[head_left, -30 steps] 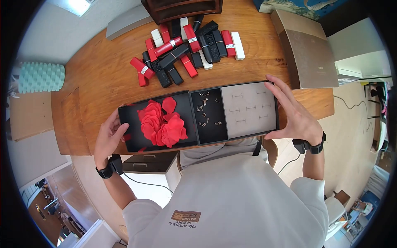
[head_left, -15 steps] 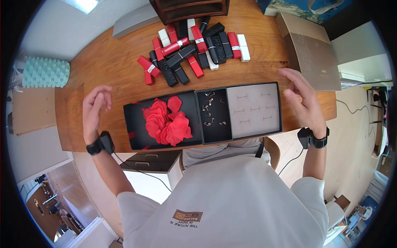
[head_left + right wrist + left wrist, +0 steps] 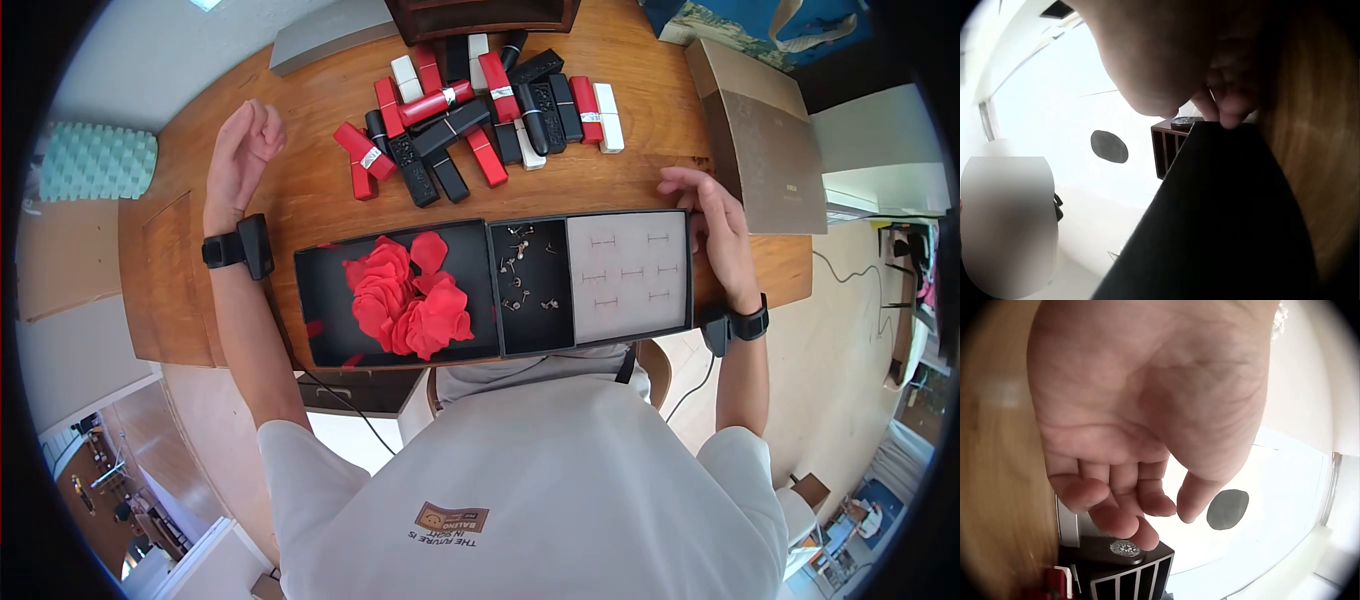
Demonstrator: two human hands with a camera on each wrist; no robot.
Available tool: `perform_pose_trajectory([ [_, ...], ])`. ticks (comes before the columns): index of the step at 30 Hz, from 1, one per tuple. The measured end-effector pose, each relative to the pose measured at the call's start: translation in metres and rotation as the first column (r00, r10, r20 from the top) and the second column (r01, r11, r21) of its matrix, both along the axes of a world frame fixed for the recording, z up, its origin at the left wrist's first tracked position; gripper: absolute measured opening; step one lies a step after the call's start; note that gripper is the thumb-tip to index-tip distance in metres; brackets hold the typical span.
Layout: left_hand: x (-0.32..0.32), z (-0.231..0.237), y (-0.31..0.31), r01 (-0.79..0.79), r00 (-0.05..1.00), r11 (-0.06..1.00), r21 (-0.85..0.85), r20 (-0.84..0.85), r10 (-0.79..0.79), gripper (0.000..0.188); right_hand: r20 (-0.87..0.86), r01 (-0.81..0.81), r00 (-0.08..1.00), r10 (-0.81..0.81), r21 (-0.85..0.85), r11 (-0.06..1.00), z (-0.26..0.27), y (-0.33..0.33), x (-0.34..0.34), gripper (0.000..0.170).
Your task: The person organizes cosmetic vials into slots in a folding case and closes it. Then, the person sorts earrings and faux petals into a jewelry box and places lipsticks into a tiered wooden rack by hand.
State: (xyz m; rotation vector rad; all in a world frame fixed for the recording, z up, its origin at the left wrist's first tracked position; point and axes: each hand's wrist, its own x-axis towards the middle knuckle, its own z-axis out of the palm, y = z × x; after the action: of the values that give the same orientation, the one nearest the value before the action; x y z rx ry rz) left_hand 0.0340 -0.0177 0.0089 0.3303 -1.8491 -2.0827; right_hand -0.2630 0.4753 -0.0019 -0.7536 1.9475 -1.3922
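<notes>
Your left hand (image 3: 243, 158) is over the table (image 3: 300, 205), fingers loose and a bit bent. Your right hand (image 3: 716, 228), fingers softly bent, is just beside the black earring box (image 3: 540, 328).

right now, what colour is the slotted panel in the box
The panel is light grey, clearest in the head view.

Box (image 3: 326, 285) is plain black with a pale grey pad (image 3: 625, 252), petals (image 3: 383, 293) are bright red, tubes (image 3: 450, 128) mix red, black and white, counter's (image 3: 600, 180) orangey-brown woodgrain.
</notes>
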Motion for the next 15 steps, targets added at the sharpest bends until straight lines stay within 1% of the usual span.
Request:
perform_pose_trajectory([
  [4, 0.008, -0.017, -0.001, -0.021, 0.999, 0.999, 0.049, 0.039, 0.019, 0.038, -0.026, 0.01, 1.0, -0.009, 0.033, 0.999, 0.002, -0.004, 0.004, 0.034],
  [6, 0.009, -0.024, 0.004, -0.018, 0.999, 0.999, 0.038, 0.042, 0.016, 0.038, -0.047, 0.024, 0.999, -0.021, 0.063, 0.998, 0.002, -0.005, 0.005, 0.031],
  [10, 0.006, -0.022, 0.007, -0.047, 0.998, 0.998, 0.028, 0.047, 0.046, 0.037, -0.034, 0.017, 0.999, -0.015, 0.065, 0.998, -0.002, -0.004, 0.002, 0.028],
  [13, 0.008, -0.022, 0.005, -0.032, 0.999, 0.998, 0.049, 0.036, 0.031, 0.037, -0.058, 0.013, 0.998, -0.01, 0.054, 0.998, -0.002, -0.003, 0.004, 0.028],
  [15, 0.008, -0.021, 0.006, -0.05, 0.998, 0.998, 0.028, 0.046, 0.048, 0.036, -0.069, 0.009, 0.998, -0.005, 0.063, 0.998, -0.001, -0.003, 0.004, 0.028],
])
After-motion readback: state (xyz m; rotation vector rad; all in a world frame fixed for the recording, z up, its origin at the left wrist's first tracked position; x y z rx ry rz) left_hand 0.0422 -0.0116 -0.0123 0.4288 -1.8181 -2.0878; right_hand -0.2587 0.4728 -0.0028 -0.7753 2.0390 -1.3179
